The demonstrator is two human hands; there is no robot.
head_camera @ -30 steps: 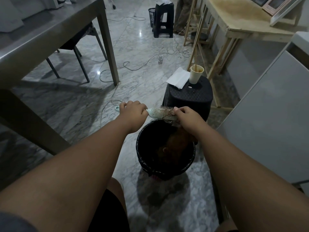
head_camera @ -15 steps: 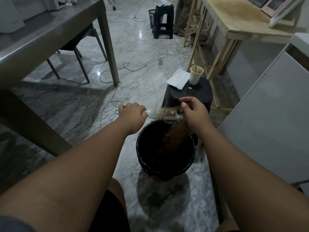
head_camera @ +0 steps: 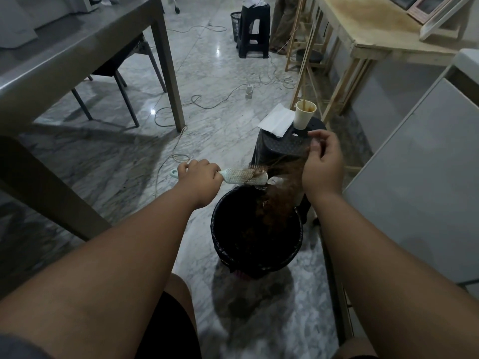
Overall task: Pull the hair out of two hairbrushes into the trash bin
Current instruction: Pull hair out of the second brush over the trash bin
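My left hand (head_camera: 201, 176) grips the handle of a pale mint hairbrush (head_camera: 245, 176), held level over the far rim of a black trash bin (head_camera: 220, 244) lined with a black bag. Brown hair (head_camera: 281, 185) stretches from the brush's bristles up to my right hand (head_camera: 322, 161), which pinches the strands to the right of the brush and above it. The rest of the clump hangs down into the bin's mouth. I see only this one hairbrush.
Behind the bin stands a black plastic stool (head_camera: 283, 149) carrying a paper cup (head_camera: 304, 114) and a white tissue (head_camera: 276, 121). A grey metal table (head_camera: 77, 47) fills the left side, a white cabinet (head_camera: 420, 182) the right. Cables (head_camera: 202, 102) run across the marble floor.
My right hand has drawn the hair away from the brush, rising and moving right, so the strands are stretched out. My left hand has kept the brush almost still over the bin.
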